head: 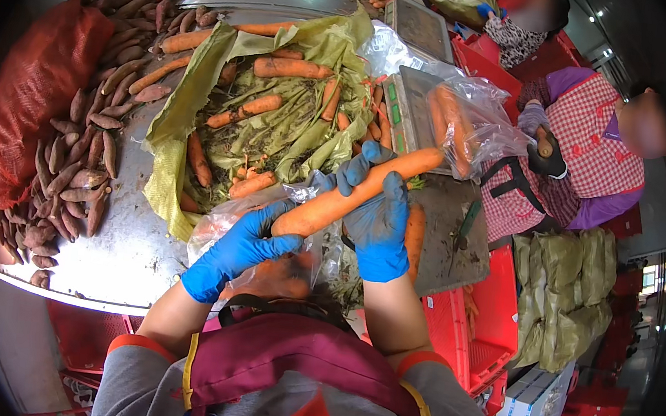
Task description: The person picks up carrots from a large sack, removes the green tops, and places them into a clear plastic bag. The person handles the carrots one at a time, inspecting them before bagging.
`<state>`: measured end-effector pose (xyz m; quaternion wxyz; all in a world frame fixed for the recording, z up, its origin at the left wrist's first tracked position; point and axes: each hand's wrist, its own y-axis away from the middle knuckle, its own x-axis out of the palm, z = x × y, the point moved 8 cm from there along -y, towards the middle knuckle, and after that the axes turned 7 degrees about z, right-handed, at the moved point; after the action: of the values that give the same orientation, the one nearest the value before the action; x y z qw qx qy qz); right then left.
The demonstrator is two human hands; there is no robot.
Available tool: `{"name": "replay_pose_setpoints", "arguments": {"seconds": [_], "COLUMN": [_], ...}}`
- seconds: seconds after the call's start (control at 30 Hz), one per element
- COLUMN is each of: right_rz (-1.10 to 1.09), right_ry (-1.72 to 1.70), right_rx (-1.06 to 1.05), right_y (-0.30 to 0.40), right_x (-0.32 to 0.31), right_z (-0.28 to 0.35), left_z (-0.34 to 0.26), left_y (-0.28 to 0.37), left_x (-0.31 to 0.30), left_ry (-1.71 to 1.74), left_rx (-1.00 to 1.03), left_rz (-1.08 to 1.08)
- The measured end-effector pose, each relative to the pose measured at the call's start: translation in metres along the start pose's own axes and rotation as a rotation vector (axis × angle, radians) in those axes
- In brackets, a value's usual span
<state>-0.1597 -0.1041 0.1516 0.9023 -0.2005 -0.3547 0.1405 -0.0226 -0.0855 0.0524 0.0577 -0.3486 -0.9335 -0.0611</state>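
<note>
A large carrot (346, 200) lies slantwise between my two hands, both in blue gloves. My left hand (252, 242) has its thumb and fingers around the thick lower-left end. Dirt darkens the fingers of my right hand (377, 228), which grips the carrot around its middle. Beneath my left hand is a clear plastic bag (295, 268) with carrots in it. Just beyond my hands, an opened yellow-green woven sack (187, 111) holds soiled carrots (245, 110) and loose dirt. Another carrot (413, 242) rests on the board to the right of my right hand.
Sweet potatoes (75, 172) and a red mesh sack (41, 94) cover the table's left. A bagged group of carrots (450, 123) sits on a scale (416, 100). A green-handled knife (468, 223) lies near the right edge, above red crates (480, 323). Co-workers (599, 146) stand at the right.
</note>
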Motion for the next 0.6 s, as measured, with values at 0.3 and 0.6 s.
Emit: {"name": "replay_pose_setpoints", "arguments": {"seconds": [0.3, 0.6], "right_rz": [-0.233, -0.302], "right_ry": [-0.17, -0.693], "right_rx": [0.002, -0.087], "right_y": [0.009, 0.023], "right_x": [-0.024, -0.059], "right_z": [0.009, -0.004], "left_z": [-0.031, -0.024], "left_y": [0.013, 0.023], "left_x": [-0.007, 0.006], "left_ry": [-0.592, 0.29], "left_rx": [0.333, 0.162], "left_rz": [-0.377, -0.125]}}
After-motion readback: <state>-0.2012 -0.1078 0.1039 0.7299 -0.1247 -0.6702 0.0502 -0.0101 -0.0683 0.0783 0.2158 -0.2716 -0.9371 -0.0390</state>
